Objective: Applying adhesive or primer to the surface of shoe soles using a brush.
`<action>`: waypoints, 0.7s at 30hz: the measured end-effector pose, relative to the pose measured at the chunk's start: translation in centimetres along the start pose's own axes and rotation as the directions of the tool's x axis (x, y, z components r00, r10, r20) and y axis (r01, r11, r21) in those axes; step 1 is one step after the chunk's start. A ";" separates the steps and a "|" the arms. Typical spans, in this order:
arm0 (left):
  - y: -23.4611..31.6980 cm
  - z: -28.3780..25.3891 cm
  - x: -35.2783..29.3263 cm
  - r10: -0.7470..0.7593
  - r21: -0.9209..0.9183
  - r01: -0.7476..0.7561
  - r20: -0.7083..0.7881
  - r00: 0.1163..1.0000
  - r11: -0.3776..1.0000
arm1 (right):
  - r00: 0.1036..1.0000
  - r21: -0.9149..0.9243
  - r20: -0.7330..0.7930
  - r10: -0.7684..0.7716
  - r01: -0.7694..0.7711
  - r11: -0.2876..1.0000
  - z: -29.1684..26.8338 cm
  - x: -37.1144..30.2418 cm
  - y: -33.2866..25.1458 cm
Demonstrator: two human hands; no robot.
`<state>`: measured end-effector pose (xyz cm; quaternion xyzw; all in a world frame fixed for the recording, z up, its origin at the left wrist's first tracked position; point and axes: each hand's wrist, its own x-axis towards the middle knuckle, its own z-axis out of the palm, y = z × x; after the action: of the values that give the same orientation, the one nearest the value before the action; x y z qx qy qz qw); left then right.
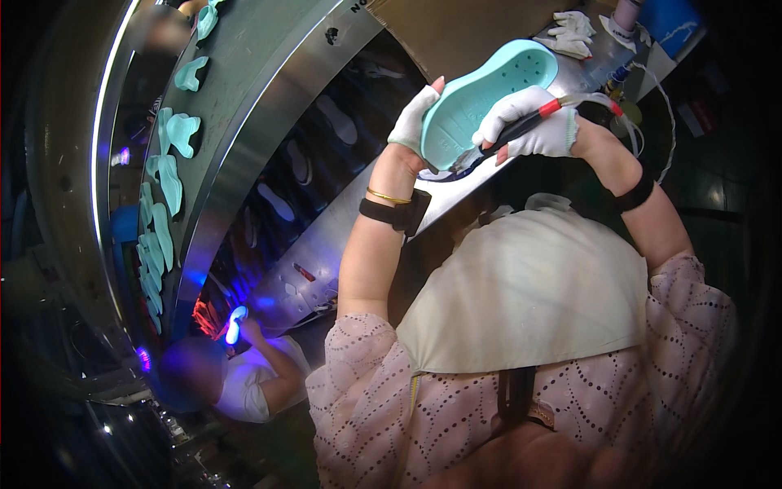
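Observation:
A mint-green clog-style shoe piece (468,114) with small holes near its far end is tilted up in front of me. My left hand (417,118), in a white fingerless glove, grips its left edge. In my right hand (538,122), gloved the same way, is a dark-handled brush (523,128) with red bands and a clear hose running back from it. The brush tip lies at the near end of the shoe piece, by its rim. My right fingers are closed around the handle.
A green belt (244,61) with several mint shoe pieces (186,134) runs along the left, edged by a metal rail. Below it a dark shelf holds pale soles (336,118). White gloves (570,34) lie at the back right. Another person (257,379) works at the lower left under blue light.

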<state>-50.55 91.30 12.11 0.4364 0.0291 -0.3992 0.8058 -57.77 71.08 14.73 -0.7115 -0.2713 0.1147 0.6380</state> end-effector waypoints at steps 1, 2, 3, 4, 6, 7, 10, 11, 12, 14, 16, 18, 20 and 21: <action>-0.1 0.7 -0.2 0.057 0.096 -0.050 -0.075 0.996 0.994 | 1.000 -0.028 0.017 -0.009 0.009 1.000 -0.4 -0.1 -0.3; 0.0 0.4 0.1 0.025 0.113 -0.020 -0.046 0.999 0.993 | 0.999 -0.041 -0.021 -0.037 0.036 0.999 -0.6 0.0 -0.4; 0.0 0.5 0.1 0.023 0.112 -0.018 -0.042 0.999 0.994 | 0.996 -0.055 -0.058 -0.065 0.062 0.997 -0.6 0.1 -0.6; 0.3 1.0 -0.3 0.008 0.099 -0.003 -0.047 0.999 0.995 | 0.996 -0.077 -0.078 -0.041 0.035 0.996 -0.3 0.4 -0.7; 0.7 0.0 0.1 -0.064 0.083 0.069 -0.057 0.996 0.994 | 0.999 -0.099 -0.035 -0.016 0.013 0.995 -0.6 0.6 0.1; 0.9 0.3 -0.2 -0.066 0.083 0.071 -0.057 0.996 0.994 | 1.000 -0.124 0.001 0.012 -0.012 0.992 -0.9 0.6 0.5; 1.1 1.0 -0.9 0.010 0.192 0.024 -0.173 0.985 0.981 | 0.999 -0.169 0.000 0.041 -0.040 0.985 -2.4 0.2 0.6; 1.2 0.8 -1.1 0.014 0.193 0.021 -0.177 0.984 0.981 | 0.999 -0.161 0.007 0.045 -0.043 0.986 -2.8 0.4 0.5; 1.2 0.7 -1.3 0.027 0.191 0.008 -0.185 0.982 0.982 | 0.999 -0.170 0.018 0.043 -0.039 0.985 -3.1 0.6 0.3; 1.3 1.0 -1.4 0.035 0.185 0.000 -0.185 0.982 0.983 | 0.999 -0.190 -0.020 -0.049 0.044 0.981 -2.8 1.0 -0.3; 1.5 1.7 -1.5 -0.017 0.098 0.031 -0.146 0.989 0.995 | 0.988 -0.192 -0.026 -0.153 0.145 0.971 -2.3 1.2 -0.4; 1.7 2.3 -1.5 -0.018 0.136 0.039 -0.154 0.988 0.990 | 0.999 -0.243 -0.006 -0.048 0.045 0.969 -2.5 0.7 -0.1; 1.9 2.0 -2.1 0.005 0.178 0.028 -0.186 0.983 0.984 | 0.999 -0.202 0.012 -0.049 0.050 0.978 -3.0 1.0 0.4; 1.6 1.8 -2.4 0.047 0.148 -0.018 -0.195 0.980 0.989 | 1.000 -0.209 -0.018 -0.001 -0.003 0.978 -3.3 1.0 0.3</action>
<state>-51.66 91.97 15.25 0.5322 0.0728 -0.3416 0.7712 -55.17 68.83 15.15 -0.7756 -0.2757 0.0794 0.5622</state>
